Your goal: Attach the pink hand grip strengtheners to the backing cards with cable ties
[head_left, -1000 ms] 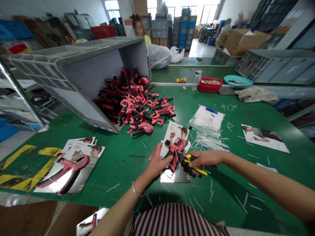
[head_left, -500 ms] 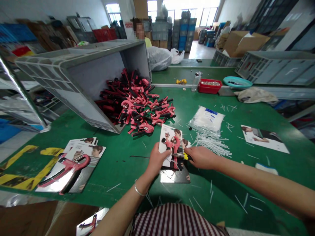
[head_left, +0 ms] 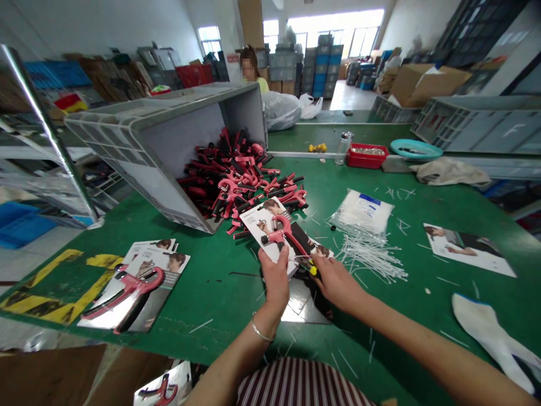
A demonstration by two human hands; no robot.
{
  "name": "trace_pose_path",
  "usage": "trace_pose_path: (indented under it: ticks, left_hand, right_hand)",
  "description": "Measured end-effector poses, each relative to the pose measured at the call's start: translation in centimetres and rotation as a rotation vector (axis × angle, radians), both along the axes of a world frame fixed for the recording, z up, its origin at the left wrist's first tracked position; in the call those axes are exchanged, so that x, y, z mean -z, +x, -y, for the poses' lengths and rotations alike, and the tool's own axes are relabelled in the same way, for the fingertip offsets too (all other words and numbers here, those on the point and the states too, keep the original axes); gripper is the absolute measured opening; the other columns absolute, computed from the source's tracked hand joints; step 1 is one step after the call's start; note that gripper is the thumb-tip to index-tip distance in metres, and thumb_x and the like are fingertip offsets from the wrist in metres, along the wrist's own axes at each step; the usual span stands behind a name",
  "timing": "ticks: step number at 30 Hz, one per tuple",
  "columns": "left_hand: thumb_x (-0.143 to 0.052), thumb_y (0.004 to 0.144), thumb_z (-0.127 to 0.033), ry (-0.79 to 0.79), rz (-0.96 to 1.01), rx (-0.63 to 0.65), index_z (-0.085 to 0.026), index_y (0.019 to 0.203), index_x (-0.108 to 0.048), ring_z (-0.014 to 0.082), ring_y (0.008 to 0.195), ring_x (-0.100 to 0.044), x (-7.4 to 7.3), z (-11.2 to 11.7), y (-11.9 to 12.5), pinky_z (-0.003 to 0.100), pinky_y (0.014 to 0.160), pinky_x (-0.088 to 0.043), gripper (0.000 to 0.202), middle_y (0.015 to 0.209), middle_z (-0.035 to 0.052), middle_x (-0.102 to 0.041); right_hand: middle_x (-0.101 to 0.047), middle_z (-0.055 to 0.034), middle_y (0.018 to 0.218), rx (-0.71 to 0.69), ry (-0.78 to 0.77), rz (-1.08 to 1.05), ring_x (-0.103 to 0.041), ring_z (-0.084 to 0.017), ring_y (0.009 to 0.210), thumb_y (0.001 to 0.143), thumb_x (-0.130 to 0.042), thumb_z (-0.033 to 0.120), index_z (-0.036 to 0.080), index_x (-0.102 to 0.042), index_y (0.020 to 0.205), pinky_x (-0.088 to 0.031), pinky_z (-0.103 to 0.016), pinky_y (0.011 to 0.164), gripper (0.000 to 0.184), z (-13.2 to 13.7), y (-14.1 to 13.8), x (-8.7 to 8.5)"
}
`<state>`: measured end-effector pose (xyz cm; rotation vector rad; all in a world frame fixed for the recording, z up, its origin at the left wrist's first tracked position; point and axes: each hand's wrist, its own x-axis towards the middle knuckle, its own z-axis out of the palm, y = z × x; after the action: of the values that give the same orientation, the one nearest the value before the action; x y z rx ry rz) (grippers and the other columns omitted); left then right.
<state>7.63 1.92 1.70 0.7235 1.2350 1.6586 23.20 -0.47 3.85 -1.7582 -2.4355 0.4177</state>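
My left hand grips the lower edge of a printed card, which carries a pink-and-black hand grip exerciser. The card tilts up over the green table. My right hand is closed around yellow-handled cutters, mostly hidden by my fingers, with their tip close to the exerciser's lower end. A shiny backing card lies beneath my hands. Behind the held card, a heap of loose pink-and-black exercisers spills from a grey crate.
The grey crate lies on its side at the far left. Packaged cards sit left, white plastic ties and a bag of them right, and a white glove lower right. A co-worker stands beyond.
The card and exerciser have swung up and left, toward the heap. The cutters have moved deeper into my right hand. A white glove has entered at lower right as the view shifted.
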Motion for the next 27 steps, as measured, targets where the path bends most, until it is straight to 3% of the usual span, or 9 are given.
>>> trace_pose_path:
  ticks: [14,19,23,27]
  left_hand:
    - [-0.07,0.083,-0.035,0.014,-0.028,0.042,-0.022,0.121,-0.047,0.0171,0.097,-0.065,0.2,0.5,0.2,0.031,0.087,-0.052,0.046,0.117,0.0075,-0.064]
    - [-0.07,0.082,-0.037,-0.013,-0.057,0.11,-0.02,0.116,-0.051,0.0158,0.083,-0.066,-0.8,1.5,-0.9,0.029,0.077,-0.053,0.043,0.101,0.0049,-0.067]
    - [-0.074,0.077,-0.037,-0.047,-0.204,0.117,-0.02,0.114,-0.055,0.0152,0.082,-0.066,-1.0,3.2,-3.4,0.026,0.073,-0.053,0.045,0.1,0.0039,-0.068]
    - [-0.078,0.07,-0.04,-0.182,-0.238,-0.08,-0.02,0.108,-0.058,0.0124,0.069,-0.065,-0.5,3.9,-10.2,0.023,0.06,-0.052,0.047,0.094,0.002,-0.07]
  right_hand:
    - [-0.068,-0.0148,0.111,0.044,-0.088,-0.039,-0.064,-0.028,0.098,0.096,-0.046,0.033,0.015,-0.055,0.117,-0.043,-0.033,0.081,0.029,0.7,-0.6,0.1]
    - [-0.07,-0.012,0.102,-0.062,-0.163,-0.153,-0.066,-0.024,0.093,0.098,-0.042,0.037,0.016,-0.057,0.113,-0.043,-0.03,0.079,0.029,1.1,-0.4,-0.2]
    - [-0.07,-0.0122,0.099,-0.205,-0.189,-0.126,-0.065,-0.024,0.089,0.096,-0.045,0.034,0.017,-0.059,0.109,-0.044,-0.031,0.078,0.025,2.5,-0.6,-1.0]
    - [-0.069,-0.0106,0.098,-0.338,-0.198,-0.163,-0.064,-0.023,0.089,0.094,-0.05,0.032,0.018,-0.06,0.107,-0.044,-0.03,0.079,0.021,3.6,0.0,-1.0]
